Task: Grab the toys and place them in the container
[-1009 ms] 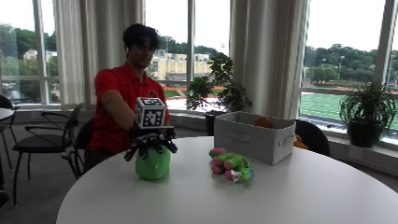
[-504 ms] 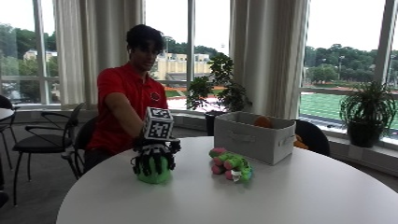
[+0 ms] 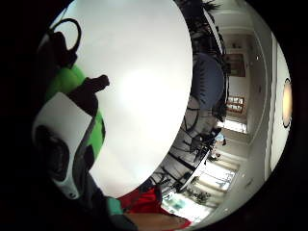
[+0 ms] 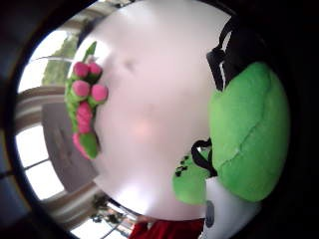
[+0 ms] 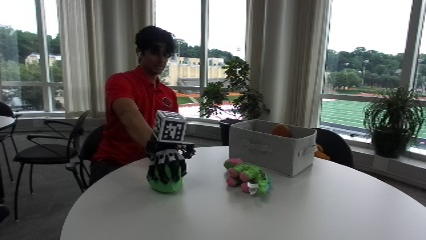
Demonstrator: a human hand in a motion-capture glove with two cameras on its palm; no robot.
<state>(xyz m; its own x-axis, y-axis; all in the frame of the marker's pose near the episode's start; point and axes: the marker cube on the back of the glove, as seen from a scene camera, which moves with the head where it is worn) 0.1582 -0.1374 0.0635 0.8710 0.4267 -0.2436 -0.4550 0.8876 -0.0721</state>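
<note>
A round green plush toy (image 5: 164, 183) stands on the white round table (image 5: 266, 215). My gloved right hand (image 5: 167, 163) grips it from above, fingers curled down over its top and sides. The thumb side palm view shows the green toy (image 4: 249, 134) close against the palm. A second toy, green with pink bumps (image 5: 245, 176), lies on the table to the right of the hand, also seen as the pink and green toy (image 4: 84, 112). Behind it stands the grey fabric container (image 5: 271, 146) with something orange (image 5: 281, 130) inside.
Black chairs (image 5: 50, 150) stand left of the table and one behind the container (image 5: 336, 145). Potted plants sit by the windows (image 5: 396, 120). The table's front half is bare white surface.
My hand has come down from hovering above the green toy and its fingers have closed over it. The other toy and the container have not moved.
</note>
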